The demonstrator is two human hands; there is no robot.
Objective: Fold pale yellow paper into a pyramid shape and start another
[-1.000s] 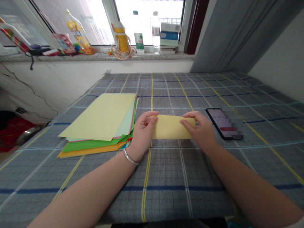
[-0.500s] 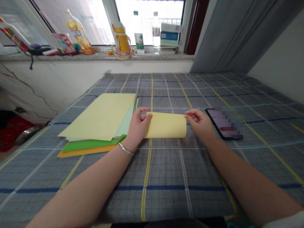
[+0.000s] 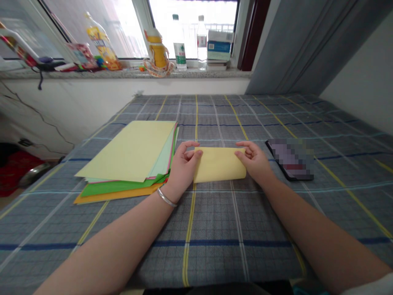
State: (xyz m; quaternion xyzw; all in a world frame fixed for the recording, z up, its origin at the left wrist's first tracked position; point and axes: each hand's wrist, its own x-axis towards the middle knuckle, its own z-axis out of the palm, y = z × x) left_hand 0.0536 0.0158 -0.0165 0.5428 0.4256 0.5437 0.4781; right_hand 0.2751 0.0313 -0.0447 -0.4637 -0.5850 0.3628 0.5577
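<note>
A folded sheet of yellow paper [image 3: 220, 166] is held between my two hands, its lower edge curving like a soft fold. My left hand [image 3: 185, 164] pinches its upper left corner between thumb and fingers. At the upper right corner, my right hand [image 3: 254, 160] grips it the same way. Just left of my left hand lies a stack of coloured paper [image 3: 132, 149], pale yellow on top with green, orange and pink sheets showing beneath. A silver bangle [image 3: 166, 197] circles my left wrist.
A black phone [image 3: 290, 159] lies right of my right hand on the grey checked cloth [image 3: 211, 221]. Along the windowsill [image 3: 123, 73] stand a yellow drink bottle [image 3: 102, 43], a yellow flask [image 3: 158, 49], clear bottles [image 3: 202, 45] and stacked boxes [image 3: 219, 46]. A grey curtain [image 3: 285, 45] hangs at the right.
Both hands and the folded paper have shifted slightly right and towards me. My right thumb now lies over the front of the paper's corner.
</note>
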